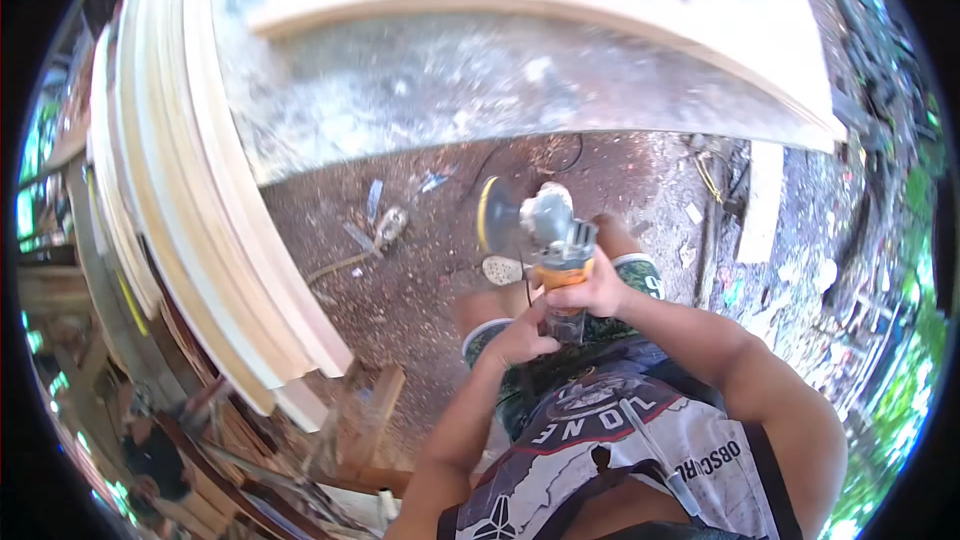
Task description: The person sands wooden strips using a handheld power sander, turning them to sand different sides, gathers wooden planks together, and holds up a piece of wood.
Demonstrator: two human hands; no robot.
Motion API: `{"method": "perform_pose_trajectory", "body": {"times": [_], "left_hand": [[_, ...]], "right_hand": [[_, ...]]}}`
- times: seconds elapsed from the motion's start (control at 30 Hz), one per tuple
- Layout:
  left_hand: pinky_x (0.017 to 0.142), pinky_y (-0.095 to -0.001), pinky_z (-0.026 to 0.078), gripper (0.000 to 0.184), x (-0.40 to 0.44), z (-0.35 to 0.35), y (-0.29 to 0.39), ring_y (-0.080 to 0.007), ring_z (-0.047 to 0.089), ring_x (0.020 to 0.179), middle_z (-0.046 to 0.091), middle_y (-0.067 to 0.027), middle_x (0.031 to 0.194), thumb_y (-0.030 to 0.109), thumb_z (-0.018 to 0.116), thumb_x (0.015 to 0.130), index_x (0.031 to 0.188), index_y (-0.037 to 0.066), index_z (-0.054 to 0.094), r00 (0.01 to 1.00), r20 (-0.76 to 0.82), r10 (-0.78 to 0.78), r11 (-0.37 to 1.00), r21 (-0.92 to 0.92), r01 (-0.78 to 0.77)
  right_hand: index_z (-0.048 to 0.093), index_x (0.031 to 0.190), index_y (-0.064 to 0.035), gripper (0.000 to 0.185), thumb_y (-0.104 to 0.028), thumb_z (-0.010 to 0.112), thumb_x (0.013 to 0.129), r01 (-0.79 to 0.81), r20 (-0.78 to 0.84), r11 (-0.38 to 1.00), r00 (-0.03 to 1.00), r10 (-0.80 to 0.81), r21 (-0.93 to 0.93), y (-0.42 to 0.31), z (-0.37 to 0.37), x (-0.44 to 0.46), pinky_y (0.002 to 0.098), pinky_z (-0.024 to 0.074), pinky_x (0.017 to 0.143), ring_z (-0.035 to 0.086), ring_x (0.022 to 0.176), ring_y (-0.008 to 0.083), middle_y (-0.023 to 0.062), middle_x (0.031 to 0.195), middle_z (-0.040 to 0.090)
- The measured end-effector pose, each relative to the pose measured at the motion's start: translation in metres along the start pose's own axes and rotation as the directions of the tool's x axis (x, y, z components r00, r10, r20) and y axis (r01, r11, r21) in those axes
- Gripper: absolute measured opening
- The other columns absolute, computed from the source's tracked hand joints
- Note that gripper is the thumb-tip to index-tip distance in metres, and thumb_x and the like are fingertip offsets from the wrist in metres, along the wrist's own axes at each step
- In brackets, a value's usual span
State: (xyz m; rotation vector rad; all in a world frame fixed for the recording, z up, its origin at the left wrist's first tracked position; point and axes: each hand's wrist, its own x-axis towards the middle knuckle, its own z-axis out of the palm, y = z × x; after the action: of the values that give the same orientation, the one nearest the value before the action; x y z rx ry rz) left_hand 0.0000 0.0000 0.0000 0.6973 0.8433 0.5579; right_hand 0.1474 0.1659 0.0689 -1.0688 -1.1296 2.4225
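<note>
An angle grinder [566, 265] with a yellow-and-grey body is held up in front of my lap. Its round, dark disc with a yellow edge [492, 215] stands on edge, facing left, apart from the bench. My right hand [592, 287] wraps round the grinder's orange-yellow middle. Lower down, my left hand [525, 338] is closed at the rear end of the same tool; part of its grip is hidden. A pale wooden board [520, 2] lies on the workbench [430, 80] beyond the disc.
Several long pale boards [225, 200] are stacked along the left. On the dirt floor lies another corded power tool [390, 228], with wood chips around it. A white plank [762, 202] rests at the right. Scrap timber [375, 410] lies at the lower left.
</note>
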Motion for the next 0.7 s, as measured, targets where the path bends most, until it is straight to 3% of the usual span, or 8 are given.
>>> {"method": "perform_pose_trajectory", "body": {"times": [0.07,0.3,0.33,0.4,0.57,0.6,0.63,0.7], "left_hand": [[0.096,-0.0326,0.053,0.052,-0.010,-0.007,0.030,-0.0149,0.067,0.100,0.071,-0.0054,0.112,-0.003,0.073,0.082,0.131,0.001,0.057,0.998,-0.051,-0.032,0.904,-0.428,0.007],[0.077,-0.0287,0.054,0.023,0.046,0.115,0.184,-0.0094,0.065,0.086,0.072,-0.0028,0.097,0.000,0.070,0.085,0.109,0.000,0.070,0.994,-0.081,0.073,0.969,0.244,-0.052],[0.081,-0.0292,0.054,0.027,0.059,0.119,0.214,-0.0098,0.065,0.088,0.073,-0.0031,0.098,0.004,0.074,0.084,0.110,0.001,0.070,0.983,-0.091,-0.160,0.912,0.368,0.183],[0.087,-0.0320,0.055,0.032,0.081,0.125,0.268,-0.0142,0.068,0.096,0.074,-0.0064,0.105,0.009,0.078,0.083,0.113,0.001,0.069,0.995,-0.050,0.091,0.914,0.401,-0.064],[0.108,-0.0456,0.046,0.049,0.159,0.022,0.375,-0.0388,0.058,0.126,0.063,-0.0196,0.134,0.017,0.077,0.080,0.125,0.002,0.065,0.601,-0.261,0.756,0.326,0.945,0.001],[0.109,-0.0460,0.044,0.043,0.167,-0.001,0.394,-0.0383,0.057,0.127,0.061,-0.0196,0.137,0.020,0.075,0.081,0.120,0.002,0.067,0.606,-0.230,0.761,0.113,0.968,0.225],[0.110,-0.0463,0.043,0.038,0.175,-0.019,0.409,-0.0377,0.057,0.128,0.059,-0.0195,0.141,0.022,0.073,0.083,0.115,0.002,0.070,0.638,-0.206,0.742,-0.108,0.903,0.417],[0.110,-0.0458,0.043,0.030,0.199,-0.055,0.399,-0.0354,0.057,0.127,0.063,-0.0171,0.134,0.021,0.073,0.081,0.105,0.004,0.073,0.633,-0.255,0.731,-0.119,0.866,0.486]], "right_hand": [[0.061,0.121,-0.0011,0.051,-0.008,0.083,0.076,0.058,-0.148,0.990,0.988,-0.039,0.132,-0.003,0.004,0.000,0.0345,0.0579,0.078,0.070,0.088,0.0172,0.0075,0.099,0.072],[0.062,0.114,-0.0004,0.041,-0.010,0.077,0.077,0.464,-0.645,0.866,0.723,-0.250,0.185,-0.177,-0.039,-0.145,0.0339,0.0566,0.068,0.068,0.078,0.0187,0.0086,0.090,0.069],[0.062,0.111,-0.0007,0.038,-0.009,0.076,0.077,0.457,-0.712,0.868,0.675,-0.196,0.194,-0.178,-0.056,-0.153,0.0339,0.0562,0.067,0.067,0.075,0.0178,0.0077,0.088,0.068],[0.063,0.104,-0.0014,0.029,-0.009,0.073,0.078,0.550,-0.755,0.821,0.602,-0.259,0.157,-0.180,-0.095,-0.157,0.0329,0.0547,0.063,0.063,0.066,0.0155,0.0059,0.081,0.066],[0.062,0.086,-0.0139,0.023,-0.031,0.060,0.101,0.564,-0.762,0.811,0.591,-0.265,0.156,-0.224,-0.193,-0.212,0.0254,0.0437,0.051,0.051,0.056,0.0093,-0.0034,0.069,0.054],[0.061,0.089,-0.0143,0.019,-0.029,0.059,0.102,0.498,-0.920,0.862,0.373,-0.119,0.090,-0.240,-0.203,-0.208,0.0248,0.0377,0.048,0.043,0.052,0.0081,-0.0060,0.065,0.045],[0.061,0.099,-0.0122,0.015,-0.028,0.060,0.101,0.629,-0.771,0.754,0.571,-0.280,0.192,-0.225,-0.258,-0.223,0.0260,0.0440,0.051,0.051,0.056,0.0100,-0.0034,0.067,0.050],[0.058,0.116,-0.0129,0.023,-0.028,0.064,0.099,0.644,-0.832,0.765,0.434,-0.347,0.017,-0.242,-0.279,-0.240,0.0288,0.0510,0.055,0.060,0.063,0.0149,0.0032,0.081,0.061]]}}
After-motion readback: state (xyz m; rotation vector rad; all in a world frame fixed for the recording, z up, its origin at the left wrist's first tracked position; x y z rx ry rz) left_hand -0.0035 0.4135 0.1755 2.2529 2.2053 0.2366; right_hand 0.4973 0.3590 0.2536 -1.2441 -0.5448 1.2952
